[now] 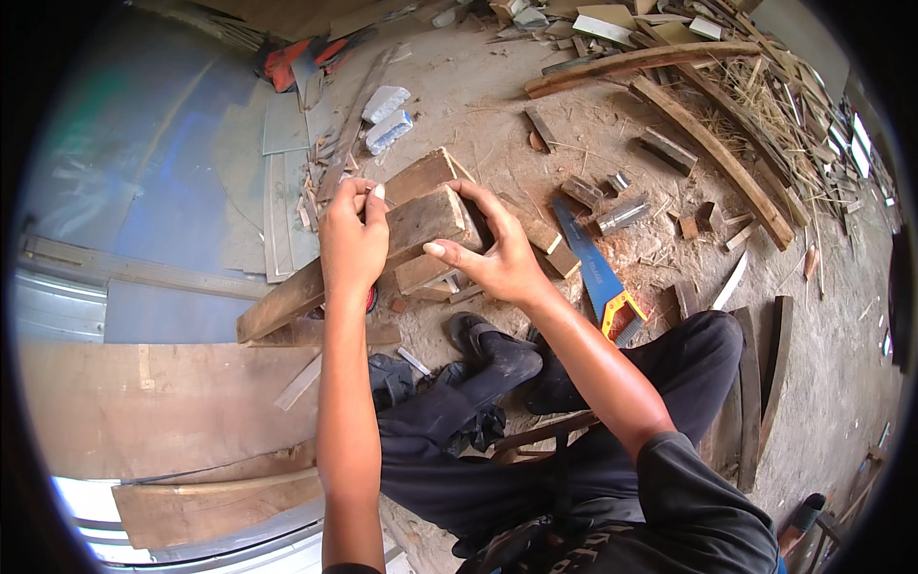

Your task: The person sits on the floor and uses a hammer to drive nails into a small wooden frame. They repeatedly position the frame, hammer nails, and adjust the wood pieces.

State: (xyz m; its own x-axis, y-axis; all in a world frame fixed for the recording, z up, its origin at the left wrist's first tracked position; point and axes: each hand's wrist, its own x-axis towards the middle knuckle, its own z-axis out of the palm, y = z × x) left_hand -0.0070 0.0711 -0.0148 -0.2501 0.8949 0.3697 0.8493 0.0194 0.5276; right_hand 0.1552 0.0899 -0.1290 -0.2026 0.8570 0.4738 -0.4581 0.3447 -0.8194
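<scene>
A thick wooden beam (pixel 421 222) lies slantwise in front of me, its near-left end low and its right end raised over other wood blocks (pixel 421 175). My right hand (pixel 505 256) spans the beam's right end, thumb on the near side and fingers over the far edge. Above the beam's middle, my left hand (pixel 354 237) has thumb and forefinger pinched together. Whatever sits between those fingertips is too small to make out. Right of my right hand, a handsaw (pixel 591 263) with a blue blade and yellow-black handle rests on the ground.
Short wood offcuts (pixel 667 150) and sawdust are scattered beyond the saw. Long curved timbers (pixel 712 158) and a scrap pile (pixel 765 91) fill the far right. White foam-like blocks (pixel 387 117) lie farther off. Boards (pixel 172 407) cover the left side. My bent legs (pixel 669 368) frame the near area.
</scene>
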